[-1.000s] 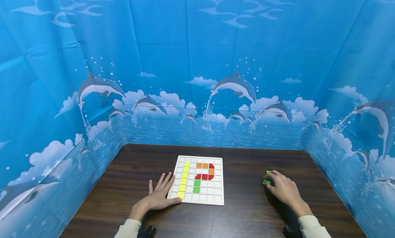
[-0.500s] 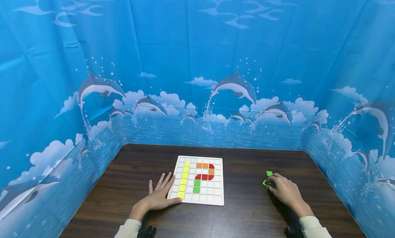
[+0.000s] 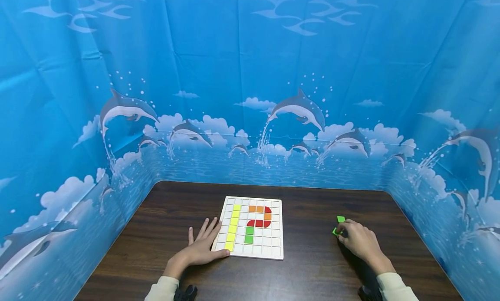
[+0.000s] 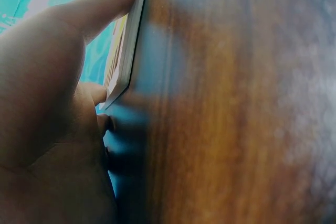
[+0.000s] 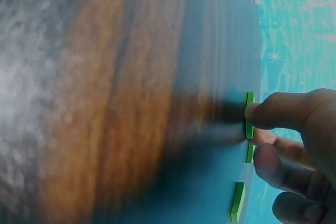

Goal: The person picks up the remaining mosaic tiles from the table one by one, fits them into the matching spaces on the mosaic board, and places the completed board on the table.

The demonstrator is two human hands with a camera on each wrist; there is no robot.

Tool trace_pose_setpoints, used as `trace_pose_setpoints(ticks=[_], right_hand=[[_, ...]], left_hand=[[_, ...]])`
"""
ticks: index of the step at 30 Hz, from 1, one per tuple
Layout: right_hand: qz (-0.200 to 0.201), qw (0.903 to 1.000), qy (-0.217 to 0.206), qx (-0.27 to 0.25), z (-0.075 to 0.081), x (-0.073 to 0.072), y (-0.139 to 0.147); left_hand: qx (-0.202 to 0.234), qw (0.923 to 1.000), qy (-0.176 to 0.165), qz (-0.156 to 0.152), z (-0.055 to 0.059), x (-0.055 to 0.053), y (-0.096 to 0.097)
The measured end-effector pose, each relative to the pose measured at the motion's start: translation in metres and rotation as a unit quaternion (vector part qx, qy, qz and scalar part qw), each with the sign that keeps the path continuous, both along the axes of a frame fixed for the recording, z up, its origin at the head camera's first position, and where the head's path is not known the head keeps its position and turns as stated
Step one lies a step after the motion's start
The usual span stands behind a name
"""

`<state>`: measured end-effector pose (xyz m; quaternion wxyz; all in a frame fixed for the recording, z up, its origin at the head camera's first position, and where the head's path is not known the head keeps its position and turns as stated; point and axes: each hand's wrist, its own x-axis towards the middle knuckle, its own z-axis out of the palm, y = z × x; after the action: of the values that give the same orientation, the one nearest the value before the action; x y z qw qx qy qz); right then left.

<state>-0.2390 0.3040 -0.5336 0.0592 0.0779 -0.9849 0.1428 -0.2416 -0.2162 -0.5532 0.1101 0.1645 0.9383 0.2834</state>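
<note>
A white grid board [image 3: 262, 250] lies on the table, with a column of yellow tiles [image 3: 233, 221] and orange, red [image 3: 267, 223] and green tiles. My left hand [image 3: 201, 251] lies spread at the board's lower left corner, fingertips at the left edge; in the left wrist view the thumb [image 4: 100, 11] touches the board's edge [image 4: 128, 51]. To the right, my right hand [image 3: 361, 240] is low over loose green tiles. The right wrist view shows thumb and forefinger pinching one green tile [image 5: 249, 103]; two more green tiles [image 5: 238, 203] are close by.
The dark wooden table [image 3: 304, 266] is bordered at the back and sides by a blue curtain [image 3: 242, 53] printed with dolphins. One loose green tile [image 3: 341, 219] lies just beyond the right hand's fingers.
The right hand has shifted slightly, uncovering more of the far green tile. The left hand and the board have stayed in place.
</note>
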Motion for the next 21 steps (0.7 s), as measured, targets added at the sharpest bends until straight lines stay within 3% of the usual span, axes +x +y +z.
trace_pose_setpoints(ticks=[6, 13, 18, 21], right_hand=[[-0.006, 1.0000, 0.007, -0.003, -0.001, 0.000, -0.001], [-0.009, 0.9998, 0.010, -0.012, -0.003, 0.000, -0.002], [-0.007, 0.9998, 0.012, -0.015, -0.004, -0.001, -0.003], [-0.006, 0.9997, 0.013, -0.019, -0.003, 0.000, -0.006]], left_hand=[[0.013, 0.9999, 0.003, -0.002, 0.001, 0.002, 0.000], [0.003, 0.9999, 0.017, 0.002, -0.012, -0.004, -0.003], [0.013, 0.9999, 0.005, -0.001, -0.001, 0.000, 0.000], [0.016, 0.9998, 0.007, -0.002, 0.000, 0.000, 0.000]])
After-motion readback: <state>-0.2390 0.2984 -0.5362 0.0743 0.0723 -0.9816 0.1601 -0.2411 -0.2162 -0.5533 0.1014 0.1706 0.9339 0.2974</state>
